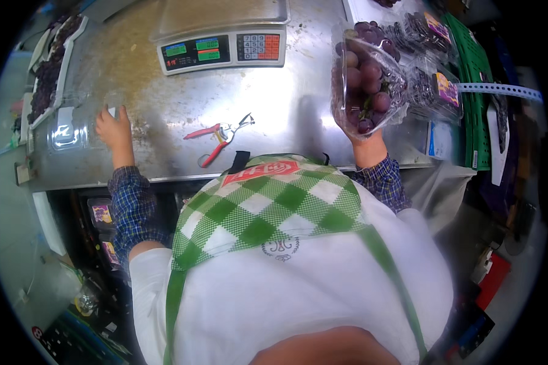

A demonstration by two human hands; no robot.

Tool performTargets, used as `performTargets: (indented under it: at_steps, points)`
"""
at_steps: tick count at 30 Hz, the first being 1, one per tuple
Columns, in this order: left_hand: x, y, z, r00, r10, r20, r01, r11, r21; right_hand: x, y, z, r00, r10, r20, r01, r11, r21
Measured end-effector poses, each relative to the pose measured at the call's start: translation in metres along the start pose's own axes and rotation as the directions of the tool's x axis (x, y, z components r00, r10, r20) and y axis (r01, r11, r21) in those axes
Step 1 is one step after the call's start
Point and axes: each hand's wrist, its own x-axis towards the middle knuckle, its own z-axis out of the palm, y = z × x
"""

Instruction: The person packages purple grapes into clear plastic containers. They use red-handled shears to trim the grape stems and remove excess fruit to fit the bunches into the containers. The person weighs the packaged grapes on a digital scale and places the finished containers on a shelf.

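Note:
On the left of the metal table, my left hand [113, 130] rests with thumb and fingers apart at the edge of a clear plastic container [67, 130]. Whether it grips that thin plastic cannot be made out. My right hand [366, 145] supports a clear plastic pack of red grapes [369, 80] from below, and most of its fingers are hidden behind the pack. Between my hands lies a pair of red-handled pruning snips [222, 137], blades spread. Behind it stands a white digital price scale [223, 52] with lit green displays.
A white tray of dark grapes [55, 73] stands at the left edge. To the right are filled, labelled grape packs [431, 89], a green plastic crate [470, 86] and a perforated strip [500, 90]. Labelled packs [101, 213] sit beneath the metal table [297, 127].

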Motion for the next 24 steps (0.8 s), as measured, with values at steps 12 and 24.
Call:
performTargets:
  at_steps: [12,24]
  points:
    - [-0.067,0.118,-0.06,0.941,0.299,0.156,-0.121,0.731,-0.671,-0.009,-0.008,-0.03,0.99,-0.138,-0.002,0.133,0.954,-0.268]
    - [-0.018,0.233,-0.131,0.51,0.529,0.678,0.808,-0.024,-0.589,0.063,-0.003,-0.027,0.872,0.427,-0.239,-0.426,0.903,0.061]
